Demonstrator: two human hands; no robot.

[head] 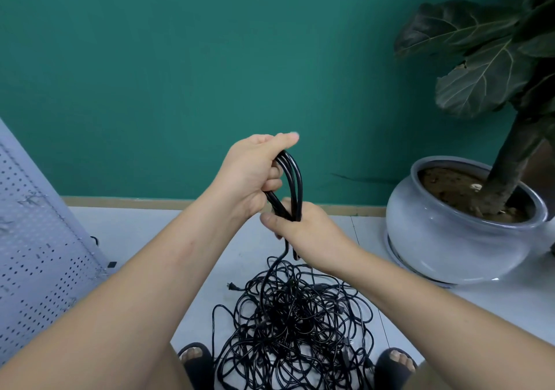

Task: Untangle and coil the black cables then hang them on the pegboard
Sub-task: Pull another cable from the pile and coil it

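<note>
My left hand (252,173) grips the top of a small coil of black cable (295,179), several loops folded together. Just below, my right hand (306,230) is closed around the lower part of the same coil. One strand runs down from the coil into a large tangled pile of black cables (288,326) on the white floor between my feet. A plug end (232,285) sticks out at the pile's upper left. The white pegboard (33,248) leans at the far left edge of the view.
A grey ceramic pot (450,239) with a large-leafed plant (486,68) stands at the right by the green wall (210,59). My feet in black slippers, left (195,359) and right (393,365), flank the pile. White floor (156,233) lies between pegboard and cables.
</note>
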